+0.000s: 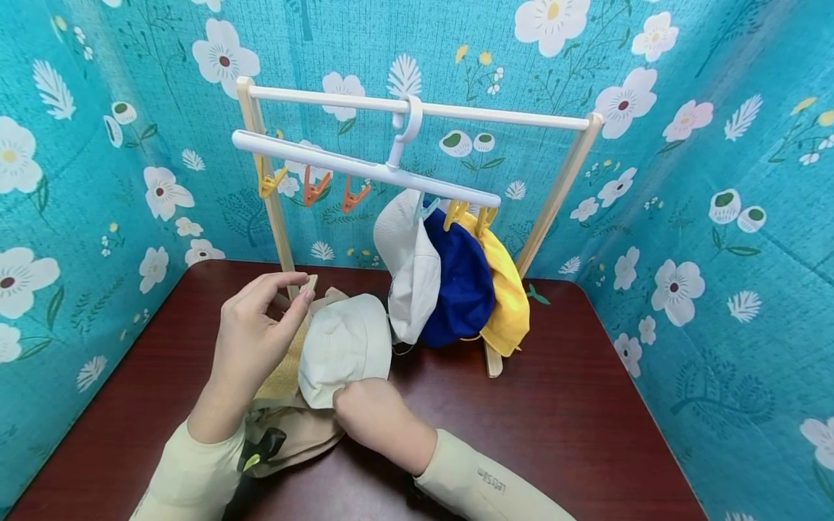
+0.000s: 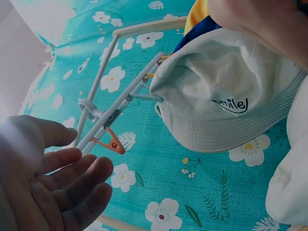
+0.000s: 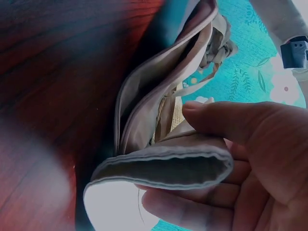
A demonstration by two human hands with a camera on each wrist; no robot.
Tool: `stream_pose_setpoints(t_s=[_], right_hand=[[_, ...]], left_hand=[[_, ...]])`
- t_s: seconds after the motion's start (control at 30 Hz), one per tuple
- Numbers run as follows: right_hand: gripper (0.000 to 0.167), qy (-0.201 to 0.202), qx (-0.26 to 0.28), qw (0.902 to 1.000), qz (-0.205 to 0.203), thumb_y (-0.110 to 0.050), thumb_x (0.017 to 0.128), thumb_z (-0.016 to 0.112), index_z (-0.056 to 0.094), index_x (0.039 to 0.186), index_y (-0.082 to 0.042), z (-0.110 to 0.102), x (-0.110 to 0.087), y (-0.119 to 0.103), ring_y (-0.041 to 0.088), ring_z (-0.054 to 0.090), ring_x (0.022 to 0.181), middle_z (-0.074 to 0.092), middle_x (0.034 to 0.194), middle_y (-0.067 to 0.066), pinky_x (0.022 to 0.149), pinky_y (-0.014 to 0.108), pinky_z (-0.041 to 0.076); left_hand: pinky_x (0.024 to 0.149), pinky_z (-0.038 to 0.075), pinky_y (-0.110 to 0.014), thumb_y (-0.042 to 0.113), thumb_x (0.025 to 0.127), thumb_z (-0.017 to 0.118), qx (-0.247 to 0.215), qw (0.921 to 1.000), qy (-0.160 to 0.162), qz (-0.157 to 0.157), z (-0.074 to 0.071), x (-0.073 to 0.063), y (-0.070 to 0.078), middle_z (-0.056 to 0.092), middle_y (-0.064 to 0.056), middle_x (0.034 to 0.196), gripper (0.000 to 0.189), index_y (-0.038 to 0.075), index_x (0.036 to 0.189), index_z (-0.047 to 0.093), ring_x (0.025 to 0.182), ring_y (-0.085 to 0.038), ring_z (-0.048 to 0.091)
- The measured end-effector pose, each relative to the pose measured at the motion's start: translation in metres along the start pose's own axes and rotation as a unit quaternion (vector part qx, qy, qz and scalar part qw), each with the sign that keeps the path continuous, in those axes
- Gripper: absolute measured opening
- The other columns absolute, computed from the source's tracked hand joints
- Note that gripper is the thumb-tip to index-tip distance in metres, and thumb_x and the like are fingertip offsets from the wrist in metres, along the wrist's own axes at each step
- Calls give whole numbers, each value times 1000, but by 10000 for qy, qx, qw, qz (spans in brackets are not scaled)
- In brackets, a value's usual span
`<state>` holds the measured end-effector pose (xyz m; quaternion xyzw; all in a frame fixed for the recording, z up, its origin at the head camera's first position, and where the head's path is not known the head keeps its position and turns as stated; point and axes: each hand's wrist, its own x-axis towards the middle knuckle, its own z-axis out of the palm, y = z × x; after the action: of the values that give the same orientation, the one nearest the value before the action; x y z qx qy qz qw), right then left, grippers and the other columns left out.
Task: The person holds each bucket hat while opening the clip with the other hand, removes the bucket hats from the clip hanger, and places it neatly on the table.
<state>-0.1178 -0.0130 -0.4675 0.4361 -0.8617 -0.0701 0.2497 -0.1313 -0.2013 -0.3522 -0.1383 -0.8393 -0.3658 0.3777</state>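
Note:
My right hand (image 1: 384, 420) grips the brim of a pale bucket hat (image 1: 345, 344) low over the table. In the right wrist view, thumb and fingers pinch that folded brim (image 3: 192, 168) from both sides. The left hand (image 1: 250, 336) is raised beside the hat with its fingers relaxed and nothing between them, as the left wrist view also shows. Under the pale hat lie a tan cloth hat (image 1: 306, 434) and something woven and straw-coloured (image 1: 276, 376). A white hat with lettering (image 2: 231, 96) hangs from the hanger, with a blue hat (image 1: 459, 289) and a yellow hat (image 1: 508, 297) alongside.
A white clip hanger (image 1: 313, 153) hooks over the rack's rail (image 1: 502, 113) and slopes down rightward. One yellow clip (image 1: 268, 182) and two orange clips (image 1: 316, 189) hang without hats on its left half. Wooden rack legs (image 1: 554, 202) stand on the dark red table (image 1: 573, 434), with flowered cloth around.

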Motion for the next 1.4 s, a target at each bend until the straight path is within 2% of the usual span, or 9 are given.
stream_pose_setpoints(t_s=[0.27,0.43,0.77,1.17,1.4], right_hand=[[32,-720,457,9961,207,-43,81,79,62,64,-23,4,2,-3,10,57,48,63,62,-10,41,31,42],[35,-964,826,9913,354,-48,85,78,64,65,-22,6,2,-4,13,61,52,66,66,-8,47,32,47],[35,-848,847,9925,245,-49,87,76,64,67,-23,8,-2,-3,12,63,54,66,67,-9,49,31,48],[32,-986,1154,9883,-114,-48,87,76,61,76,-22,5,-14,6,11,62,62,62,72,-8,54,29,47],[33,-1028,1425,9839,-337,-48,87,78,58,80,-23,6,-22,14,8,54,60,55,74,-11,53,27,41]], left_hand=[[54,41,-14,22,95,76,71,10000,-54,-40,-1,1,3,72,3,98,22,16,116,76,69,-4,56],[54,41,-13,20,94,76,83,9999,-64,-43,-2,0,4,72,3,97,22,15,116,76,69,-5,56],[53,40,-14,19,94,76,55,9999,-88,39,-3,-2,3,69,4,92,21,16,115,76,68,-3,55],[55,43,-12,18,94,76,5,9999,-166,19,-4,-2,5,70,5,94,23,18,117,76,69,-4,56],[57,45,-12,19,94,76,22,9998,-203,-26,-3,-2,4,71,5,97,23,17,117,76,69,-3,57]])
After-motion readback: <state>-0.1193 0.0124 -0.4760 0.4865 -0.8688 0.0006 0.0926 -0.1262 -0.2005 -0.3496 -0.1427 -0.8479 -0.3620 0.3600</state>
